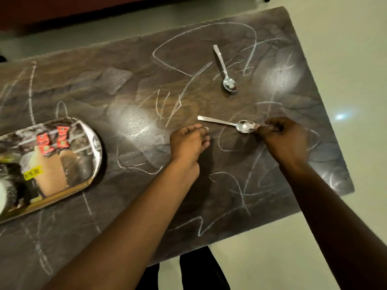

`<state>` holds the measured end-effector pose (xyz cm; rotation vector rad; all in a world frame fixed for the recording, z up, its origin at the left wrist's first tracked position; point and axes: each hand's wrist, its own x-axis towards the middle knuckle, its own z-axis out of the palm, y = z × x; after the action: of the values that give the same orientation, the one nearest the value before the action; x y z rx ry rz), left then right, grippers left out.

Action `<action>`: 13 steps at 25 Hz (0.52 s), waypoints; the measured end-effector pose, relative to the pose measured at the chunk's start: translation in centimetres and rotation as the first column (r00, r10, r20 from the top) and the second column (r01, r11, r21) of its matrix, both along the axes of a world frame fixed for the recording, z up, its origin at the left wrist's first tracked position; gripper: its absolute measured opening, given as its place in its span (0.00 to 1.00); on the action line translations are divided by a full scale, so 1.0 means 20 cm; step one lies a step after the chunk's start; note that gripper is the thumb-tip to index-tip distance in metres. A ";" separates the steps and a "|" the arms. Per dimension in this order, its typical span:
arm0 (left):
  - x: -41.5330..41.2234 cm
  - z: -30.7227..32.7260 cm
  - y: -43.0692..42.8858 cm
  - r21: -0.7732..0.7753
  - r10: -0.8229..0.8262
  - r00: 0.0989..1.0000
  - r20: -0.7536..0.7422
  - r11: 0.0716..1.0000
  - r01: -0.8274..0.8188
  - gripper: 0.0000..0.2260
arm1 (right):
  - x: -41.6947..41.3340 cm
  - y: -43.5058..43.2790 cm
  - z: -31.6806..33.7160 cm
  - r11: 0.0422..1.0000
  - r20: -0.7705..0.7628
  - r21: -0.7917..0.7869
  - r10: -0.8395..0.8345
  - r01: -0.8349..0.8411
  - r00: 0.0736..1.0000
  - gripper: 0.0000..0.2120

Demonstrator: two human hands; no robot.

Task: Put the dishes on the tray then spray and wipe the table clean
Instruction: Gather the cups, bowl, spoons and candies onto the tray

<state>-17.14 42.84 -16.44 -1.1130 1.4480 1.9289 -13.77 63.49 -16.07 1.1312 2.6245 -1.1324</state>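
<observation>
The right hand's [281, 139] fingers pinch the near spoon [227, 123] by its bowl tip, well right of the tray [93, 141]. The left hand [188, 142] curls loosely, empty. It would be best to steady the handle, lift level and carry it to the tray.

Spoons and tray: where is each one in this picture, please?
far spoon [223, 66]: head view, middle of its handle.
near spoon [227, 123]: head view, middle of its handle.
tray [98, 147]: head view, its shiny right rim.
</observation>
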 end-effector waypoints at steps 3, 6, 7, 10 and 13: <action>0.02 -0.03 0.09 0.010 0.014 1.000 0.001 1.000 -0.014 0.07 | -0.02 0.01 -0.08 0.986 -0.001 -0.160 -0.043 0.042 0.999 0.09; 0.02 -0.05 0.12 0.008 0.045 0.999 0.008 0.999 -0.045 0.09 | -0.03 0.01 -0.13 0.960 -0.024 -0.269 -0.085 0.076 0.996 0.03; 0.02 -0.05 0.12 0.004 0.056 0.998 0.007 0.998 -0.056 0.10 | -0.04 0.00 -0.15 0.948 -0.032 -0.308 -0.092 0.077 0.995 0.02; 0.02 -0.05 0.09 -0.021 0.113 0.993 -0.021 0.993 -0.114 0.13 | -0.05 -0.03 -0.14 0.919 -0.040 -0.388 -0.096 0.073 0.995 0.06; 0.01 -0.04 -0.03 -0.081 0.196 0.978 -0.075 0.976 -0.202 0.14 | -0.08 -0.10 -0.07 0.906 -0.092 -0.423 -0.083 0.036 0.992 0.07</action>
<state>-16.88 42.21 -17.21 -1.2891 1.5207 2.0734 -15.44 61.51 -17.52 1.0849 2.2562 -1.7107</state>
